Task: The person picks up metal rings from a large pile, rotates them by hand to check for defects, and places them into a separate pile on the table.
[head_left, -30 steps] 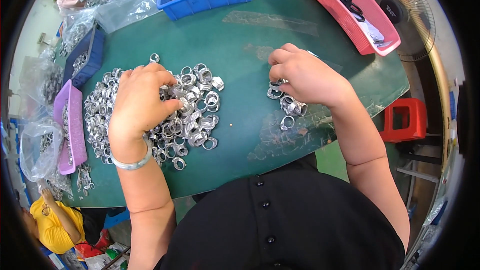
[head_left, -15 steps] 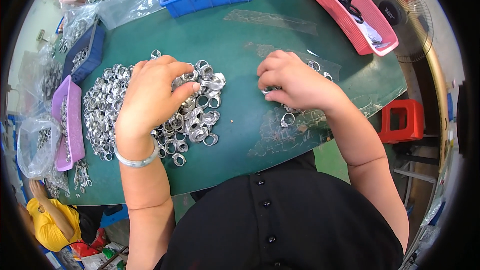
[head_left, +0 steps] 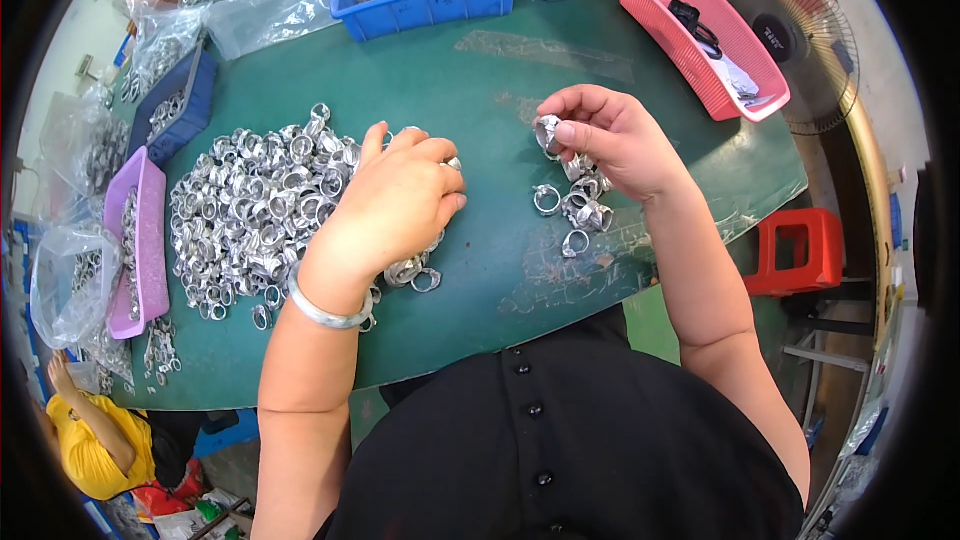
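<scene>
A large heap of silver metal rings (head_left: pixel 255 205) covers the left part of the green table. My left hand (head_left: pixel 395 200), a pale bangle on its wrist, is over the heap's right edge. Its thumb and fingers are closed, and a bit of a silver ring (head_left: pixel 453 164) shows at the fingertips. Between the thumb and fingers of my right hand (head_left: pixel 625 140) is a raised silver ring (head_left: pixel 548 136). Just below that hand lies a smaller pile of rings (head_left: pixel 588 212), partly hidden by it.
Bins line the table (head_left: pixel 440 320): a blue one (head_left: pixel 430 12) and a pink basket (head_left: pixel 705 55) at the back, a dark blue bin (head_left: pixel 185 125) and purple tray (head_left: pixel 150 250) at left. A fan (head_left: pixel 785 40) and red stool (head_left: pixel 800 252) stand right. Two people are at left.
My left hand has moved right across the heap to its right edge. My right hand has turned and lifted slightly, bringing its ring into sight and uncovering more of the small pile.
</scene>
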Tool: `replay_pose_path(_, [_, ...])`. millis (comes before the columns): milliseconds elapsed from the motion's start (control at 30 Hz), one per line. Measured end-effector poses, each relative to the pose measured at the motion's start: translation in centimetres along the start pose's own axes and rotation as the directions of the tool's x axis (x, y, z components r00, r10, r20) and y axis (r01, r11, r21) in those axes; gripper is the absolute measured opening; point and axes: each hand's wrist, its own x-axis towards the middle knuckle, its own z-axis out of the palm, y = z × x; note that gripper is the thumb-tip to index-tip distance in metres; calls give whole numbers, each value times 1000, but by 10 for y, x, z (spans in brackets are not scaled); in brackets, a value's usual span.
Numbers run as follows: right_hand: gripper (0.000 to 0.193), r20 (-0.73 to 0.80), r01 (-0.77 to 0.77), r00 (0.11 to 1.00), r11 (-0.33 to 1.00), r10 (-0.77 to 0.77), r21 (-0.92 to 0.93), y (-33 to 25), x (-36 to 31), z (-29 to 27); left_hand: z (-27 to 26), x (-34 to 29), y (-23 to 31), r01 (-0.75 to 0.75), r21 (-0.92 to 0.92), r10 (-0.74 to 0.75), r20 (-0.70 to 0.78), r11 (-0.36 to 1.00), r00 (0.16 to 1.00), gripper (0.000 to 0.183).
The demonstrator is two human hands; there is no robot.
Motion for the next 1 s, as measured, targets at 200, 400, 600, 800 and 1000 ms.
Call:
replay_pose_path(200, [23, 140, -31, 990, 905, -32, 424, 2, -1, 11, 5, 1, 2, -39, -99, 24, -147, 994, 989, 26])
replay_pose_path(400, [23, 158, -17, 985, 869, -71, 495, 0, -2, 24, -6, 4, 14, -213, -303, 42, -485, 929, 873, 35])
replay_pose_path(600, [23, 164, 13, 980, 866, -110, 499, -6, -4, 36, -3, 5, 26, -265, -360, -23, -629, 895, 777, 35])
replay_pose_path(800, [25, 88, 131, 980, 905, -181, 406, -11, -10, 40, -3, 8, 24, -335, -412, -7, -639, 847, 769, 34])
replay_pose_path(1000, [26, 50, 327, 936, 914, -349, 240, -19, -18, 43, 2, 7, 24, -271, -953, -211, -294, 132, 932, 28])
